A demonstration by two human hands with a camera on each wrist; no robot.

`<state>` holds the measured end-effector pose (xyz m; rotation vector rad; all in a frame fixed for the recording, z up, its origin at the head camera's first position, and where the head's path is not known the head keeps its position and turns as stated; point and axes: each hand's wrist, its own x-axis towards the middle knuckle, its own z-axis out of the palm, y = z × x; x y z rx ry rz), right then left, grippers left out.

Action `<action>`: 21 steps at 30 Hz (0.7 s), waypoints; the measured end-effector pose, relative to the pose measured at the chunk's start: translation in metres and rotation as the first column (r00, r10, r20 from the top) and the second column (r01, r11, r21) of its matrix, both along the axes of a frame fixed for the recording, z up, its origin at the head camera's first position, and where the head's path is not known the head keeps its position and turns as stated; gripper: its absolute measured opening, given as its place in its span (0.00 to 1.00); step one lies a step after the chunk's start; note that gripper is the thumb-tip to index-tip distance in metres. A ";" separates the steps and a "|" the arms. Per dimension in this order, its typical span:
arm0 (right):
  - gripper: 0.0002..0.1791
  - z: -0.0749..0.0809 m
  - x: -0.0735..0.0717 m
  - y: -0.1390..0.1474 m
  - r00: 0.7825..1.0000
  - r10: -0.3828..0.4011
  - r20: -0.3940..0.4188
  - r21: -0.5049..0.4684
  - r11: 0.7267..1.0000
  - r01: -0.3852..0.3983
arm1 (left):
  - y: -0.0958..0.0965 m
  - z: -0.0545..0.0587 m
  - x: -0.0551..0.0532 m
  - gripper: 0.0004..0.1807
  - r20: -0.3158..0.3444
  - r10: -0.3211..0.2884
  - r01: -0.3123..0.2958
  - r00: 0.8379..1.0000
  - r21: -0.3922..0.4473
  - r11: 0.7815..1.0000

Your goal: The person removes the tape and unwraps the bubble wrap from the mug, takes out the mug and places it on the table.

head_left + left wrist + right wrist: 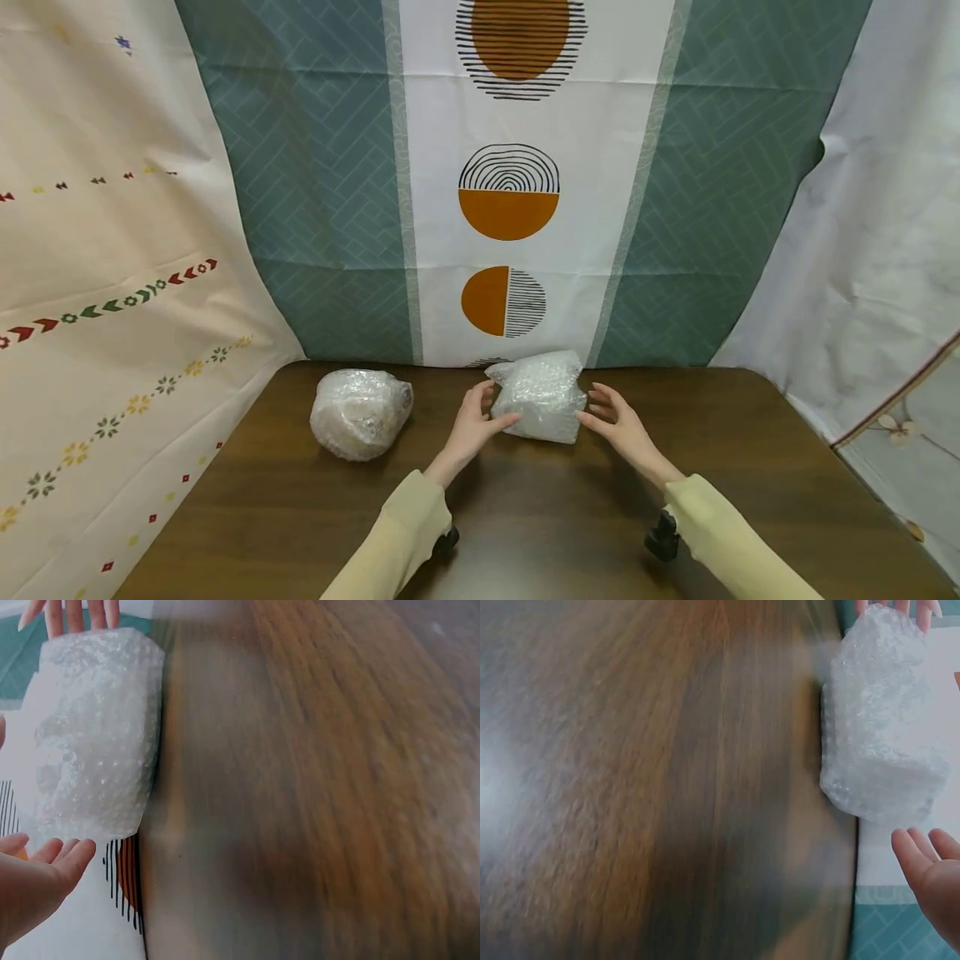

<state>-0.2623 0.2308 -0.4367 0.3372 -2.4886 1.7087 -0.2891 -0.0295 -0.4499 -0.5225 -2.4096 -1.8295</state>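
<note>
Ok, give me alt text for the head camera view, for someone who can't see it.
A left hand and a right hand flank a bubble-wrapped package on a dark wooden table. A rounder wrapped bundle sits to the left. Behind hangs a green-and-white cloth with orange shapes.

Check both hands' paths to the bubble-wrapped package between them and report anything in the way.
Nothing visible stands between the left hand or the right hand and the bubble-wrapped package. The other wrapped bundle sits off to the left, beyond the left hand, outside both paths.
</note>
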 end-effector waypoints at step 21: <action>0.35 -0.013 -0.014 -0.020 0.999 -0.043 0.022 -0.032 0.999 0.044 | 0.010 -0.016 -0.010 0.33 -0.027 0.078 -0.078 0.997 -0.017 0.997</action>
